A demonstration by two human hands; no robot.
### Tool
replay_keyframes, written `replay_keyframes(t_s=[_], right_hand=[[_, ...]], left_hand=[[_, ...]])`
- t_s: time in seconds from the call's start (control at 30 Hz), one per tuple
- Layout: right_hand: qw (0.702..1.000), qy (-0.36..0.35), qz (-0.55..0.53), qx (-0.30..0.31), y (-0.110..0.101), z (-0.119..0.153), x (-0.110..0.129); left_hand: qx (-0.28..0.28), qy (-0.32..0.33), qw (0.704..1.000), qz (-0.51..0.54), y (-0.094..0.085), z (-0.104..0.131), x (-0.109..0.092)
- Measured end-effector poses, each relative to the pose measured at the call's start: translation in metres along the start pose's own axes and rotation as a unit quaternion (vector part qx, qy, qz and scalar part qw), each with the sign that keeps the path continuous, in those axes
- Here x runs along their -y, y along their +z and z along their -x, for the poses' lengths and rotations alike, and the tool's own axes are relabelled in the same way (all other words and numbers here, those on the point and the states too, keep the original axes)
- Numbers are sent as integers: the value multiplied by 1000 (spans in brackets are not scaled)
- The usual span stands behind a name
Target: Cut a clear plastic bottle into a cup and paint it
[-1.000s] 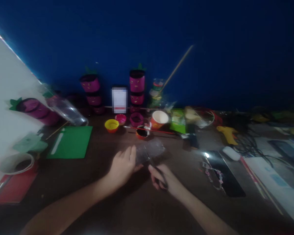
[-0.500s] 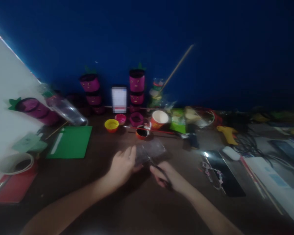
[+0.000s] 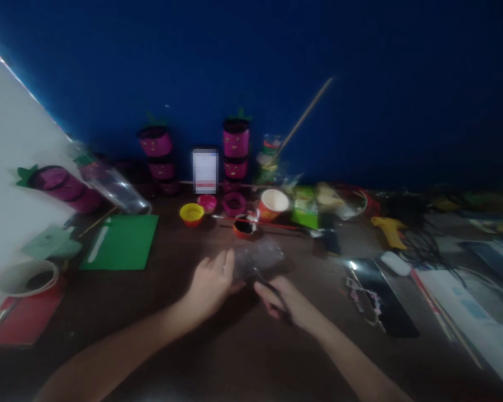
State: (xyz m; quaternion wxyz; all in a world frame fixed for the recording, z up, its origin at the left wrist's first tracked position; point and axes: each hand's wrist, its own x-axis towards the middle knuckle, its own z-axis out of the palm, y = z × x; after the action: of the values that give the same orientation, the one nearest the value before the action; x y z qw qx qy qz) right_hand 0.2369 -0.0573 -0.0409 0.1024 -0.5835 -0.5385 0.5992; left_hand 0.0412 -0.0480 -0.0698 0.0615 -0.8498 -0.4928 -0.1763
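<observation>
A clear plastic piece [image 3: 268, 254] lies low over the dark table [image 3: 243, 357], in the middle of the view. My left hand [image 3: 213, 279] is closed on its left end. In my right hand [image 3: 285, 301] are dark-handled scissors [image 3: 276, 293], their blades pointing up and left at the near edge of the plastic. The blades are blurred, so how far apart they are cannot be made out. Just beyond the plastic sits a small orange cup [image 3: 243, 227] with dark contents.
Behind stand a yellow cup [image 3: 191, 214], a white-lined paper cup [image 3: 274, 204] and purple figures [image 3: 236, 144]. On the left lie a green sheet [image 3: 123, 243] and a plastic bottle [image 3: 117, 187]. To the right are a black phone [image 3: 385, 301] and a yellow glue gun [image 3: 389, 230].
The view has shifted very slightly. Both hands keep nearly the same places, with the scissors still at the plastic.
</observation>
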Motion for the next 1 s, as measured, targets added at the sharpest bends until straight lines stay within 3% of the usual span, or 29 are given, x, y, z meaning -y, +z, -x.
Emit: replay_keyframes(t_s=[0.2, 0.4, 0.63, 1.0], right_hand=[[999, -35, -16, -20, 6, 2, 2], [998, -14, 14, -54, 13, 3, -6], [999, 2, -28, -23, 8, 6, -4], [997, -26, 56, -55, 3, 4, 1]], left_hand=[[-7, -9, 1000, -10, 0, 0, 2], [-31, 6, 999, -31, 0, 1, 3], [-50, 28, 997, -51, 0, 8, -6], [-55, 20, 996, -62, 1, 6, -5]])
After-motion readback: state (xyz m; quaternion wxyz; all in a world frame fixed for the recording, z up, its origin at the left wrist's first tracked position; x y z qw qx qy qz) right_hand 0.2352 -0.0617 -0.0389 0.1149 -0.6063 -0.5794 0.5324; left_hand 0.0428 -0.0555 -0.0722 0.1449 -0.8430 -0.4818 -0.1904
